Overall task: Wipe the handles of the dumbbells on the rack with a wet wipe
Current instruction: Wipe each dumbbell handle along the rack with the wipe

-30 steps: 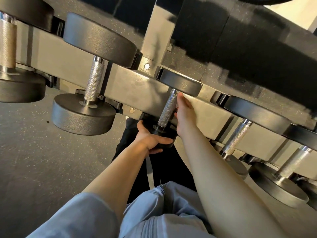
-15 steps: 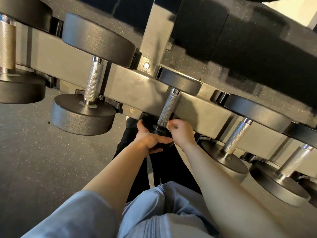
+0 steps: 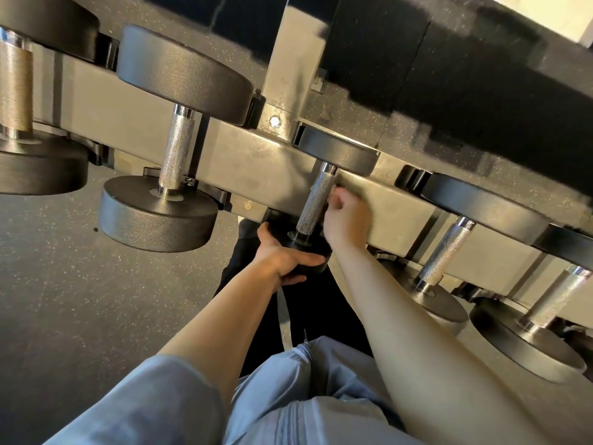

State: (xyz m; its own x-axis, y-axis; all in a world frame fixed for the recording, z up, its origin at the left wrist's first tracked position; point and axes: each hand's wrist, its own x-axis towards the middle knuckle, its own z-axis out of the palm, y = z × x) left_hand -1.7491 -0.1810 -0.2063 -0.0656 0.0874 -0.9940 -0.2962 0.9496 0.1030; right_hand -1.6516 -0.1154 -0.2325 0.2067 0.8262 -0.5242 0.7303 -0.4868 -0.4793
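We see our left hand (image 3: 282, 256) gripping the near head of the middle dumbbell (image 3: 316, 200) on the rack (image 3: 253, 149), our right hand (image 3: 348, 216) curled beside its handle, wipe unseen.

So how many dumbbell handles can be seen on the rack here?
5: far left, next right, centre, beside the right hand, right of it, far right. More may sit outside the frame.
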